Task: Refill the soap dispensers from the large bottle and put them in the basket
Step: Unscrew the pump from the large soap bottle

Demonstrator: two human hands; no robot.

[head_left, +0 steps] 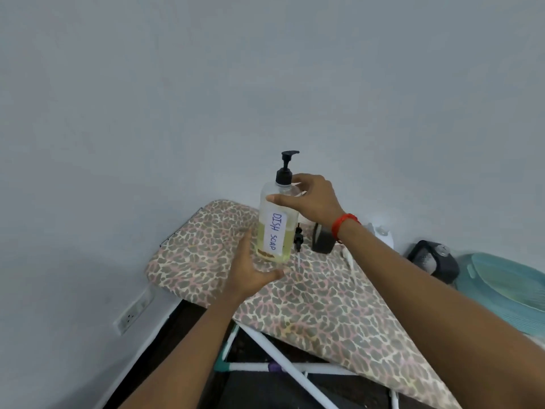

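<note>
Head view. The soap dispenser (275,222) is a clear, round-shouldered plastic bottle held upright above the ironing board (295,296). It carries a black pump head (287,166) with its spout pointing right, and a white label (274,231) hand-lettered "DISH SOAP" in blue, reading top to bottom. Pale yellow-green liquid fills roughly the lower half; the upper half is clear.

The left hand (250,267) cups the base from below and the left side, palm up, fingers curled against the bottle. The right hand (309,202) grips the shoulder just below the pump collar, thumb across the front and fingers wrapped behind. A red thread band (343,225) circles the right wrist.

The board has a soft fabric cover in a tan, grey and pink leopard print, on white tubular legs (283,361). On the board behind the bottle lie a loose black pump with dip tube (298,240) and a dark, box-shaped container (323,239). A ribbed teal plastic item (507,287) sits at the right edge; it cannot be identified.
</note>
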